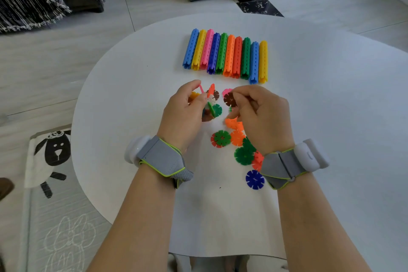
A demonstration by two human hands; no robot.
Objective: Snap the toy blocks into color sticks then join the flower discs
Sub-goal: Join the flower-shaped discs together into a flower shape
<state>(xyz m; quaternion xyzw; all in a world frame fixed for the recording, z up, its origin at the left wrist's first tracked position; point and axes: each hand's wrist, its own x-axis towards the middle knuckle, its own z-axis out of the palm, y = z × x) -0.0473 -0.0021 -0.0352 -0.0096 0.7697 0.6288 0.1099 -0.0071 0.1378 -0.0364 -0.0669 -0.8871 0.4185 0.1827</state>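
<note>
Centre frame, a disc cluster (212, 101) is gripped by the left hand (183, 113), a brown disc (229, 99) pinched by the right hand (265, 113); both judged light, stiff, best held at rims.

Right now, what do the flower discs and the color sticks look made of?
Flower discs, including the brown disc pinched by the right hand: thin hard plastic by the look, slight sheen, crisp slotted edges. Color sticks: moulded plastic too, glossy, with regular holes along them. Softness cannot be judged.
</note>
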